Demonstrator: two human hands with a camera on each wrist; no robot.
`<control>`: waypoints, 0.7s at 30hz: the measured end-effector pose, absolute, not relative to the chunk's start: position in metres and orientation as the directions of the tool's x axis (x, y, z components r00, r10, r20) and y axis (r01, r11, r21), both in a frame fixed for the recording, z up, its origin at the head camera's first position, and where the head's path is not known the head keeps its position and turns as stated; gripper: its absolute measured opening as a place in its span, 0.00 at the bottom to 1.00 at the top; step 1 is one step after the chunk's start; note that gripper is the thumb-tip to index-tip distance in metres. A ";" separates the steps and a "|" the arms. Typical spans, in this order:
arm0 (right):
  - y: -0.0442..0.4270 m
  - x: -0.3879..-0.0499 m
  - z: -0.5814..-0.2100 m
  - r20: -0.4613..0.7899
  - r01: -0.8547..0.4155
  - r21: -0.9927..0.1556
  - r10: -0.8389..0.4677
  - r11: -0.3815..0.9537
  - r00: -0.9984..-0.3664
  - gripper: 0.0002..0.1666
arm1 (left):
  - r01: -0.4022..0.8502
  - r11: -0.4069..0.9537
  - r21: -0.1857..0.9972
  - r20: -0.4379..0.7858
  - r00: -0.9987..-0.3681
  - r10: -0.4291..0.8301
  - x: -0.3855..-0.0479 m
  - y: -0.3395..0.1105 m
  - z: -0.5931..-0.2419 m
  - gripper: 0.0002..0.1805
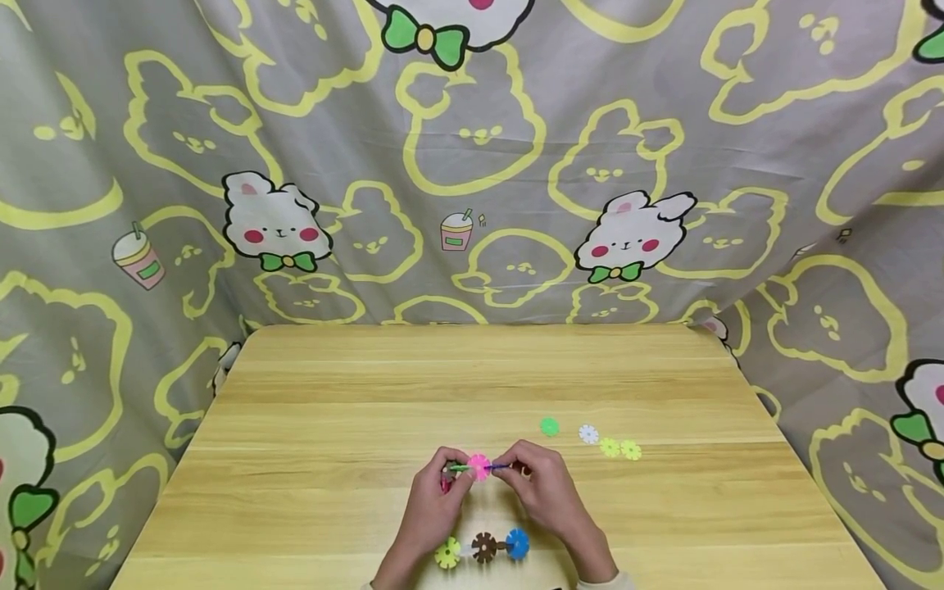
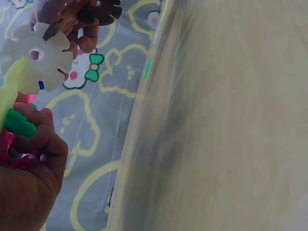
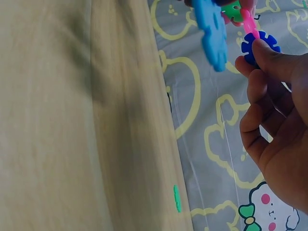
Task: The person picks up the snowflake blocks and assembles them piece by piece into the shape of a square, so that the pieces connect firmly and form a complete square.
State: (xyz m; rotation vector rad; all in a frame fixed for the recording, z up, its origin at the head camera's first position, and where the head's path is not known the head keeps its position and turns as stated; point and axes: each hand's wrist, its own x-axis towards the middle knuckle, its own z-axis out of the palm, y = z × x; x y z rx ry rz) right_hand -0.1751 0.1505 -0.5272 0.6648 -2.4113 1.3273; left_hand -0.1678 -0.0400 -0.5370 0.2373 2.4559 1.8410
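Observation:
Between the hands in the head view is a pink notched interlocking disc (image 1: 479,467), with a green disc (image 1: 459,467) joined edge-on at its left and a dark blue disc (image 3: 248,48) at its right. My left hand (image 1: 435,501) grips the green disc; another pink piece (image 1: 446,485) shows below those fingers. Thumb and finger of my right hand (image 1: 547,490) pinch the dark blue disc. Nearer me, a joined row has a yellow-green disc (image 1: 447,552), a whitish disc (image 2: 33,72), a brown disc (image 1: 483,547), a darker edge-on piece and a light blue disc (image 1: 517,543).
Beyond the right hand, a loose green disc (image 1: 549,426), a white disc (image 1: 588,434) and two yellow discs (image 1: 630,450) lie on the wooden table (image 1: 354,393). A patterned grey curtain (image 1: 516,106) hangs behind the table and at both sides.

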 end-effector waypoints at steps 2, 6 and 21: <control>0.150 -0.175 -0.527 0.479 -0.534 -0.707 -0.242 0.463 -0.844 0.03 | 0.085 0.271 0.959 0.041 -0.986 0.163 -0.168 -0.040 -0.537 0.07; 0.150 -0.175 -0.528 0.469 -0.526 -0.712 -0.242 0.465 -0.849 0.03 | 0.079 0.253 0.964 0.039 -0.987 0.157 -0.168 -0.040 -0.538 0.07; 0.154 -0.175 -0.527 0.404 -0.481 -0.714 -0.262 0.509 -0.877 0.12 | 0.075 0.224 0.972 0.051 -0.993 0.111 -0.168 -0.042 -0.536 0.08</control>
